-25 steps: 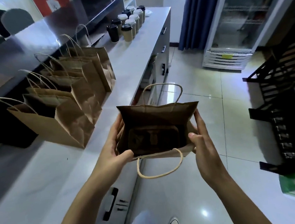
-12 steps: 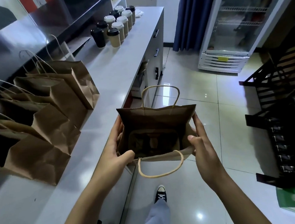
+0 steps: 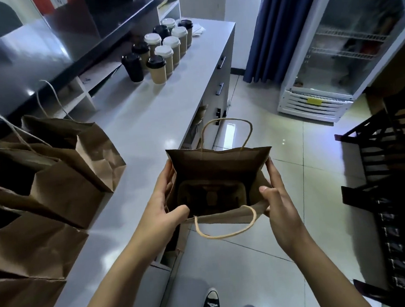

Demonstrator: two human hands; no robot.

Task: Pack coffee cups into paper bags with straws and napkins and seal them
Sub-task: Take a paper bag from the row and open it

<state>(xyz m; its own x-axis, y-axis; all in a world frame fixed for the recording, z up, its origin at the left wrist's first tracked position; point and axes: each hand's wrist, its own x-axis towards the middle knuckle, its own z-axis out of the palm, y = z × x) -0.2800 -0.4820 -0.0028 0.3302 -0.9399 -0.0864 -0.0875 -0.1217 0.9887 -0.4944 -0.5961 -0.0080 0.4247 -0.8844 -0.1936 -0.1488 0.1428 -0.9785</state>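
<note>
Beside the counter [image 3: 144,119], both hands, left [image 3: 163,209] and right [image 3: 278,203], gripped an open paper bag [image 3: 218,166] holding only a cup tray; lidded coffee cups [image 3: 160,51] remained unpacked, other bags [image 3: 51,171] unsealed.

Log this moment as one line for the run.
stage: bag held open | left hand: grips paper bag | right hand: grips bag | cups: on counter, unpacked

Left paper bags [image 3: 20,242] cut off by edge.
</note>
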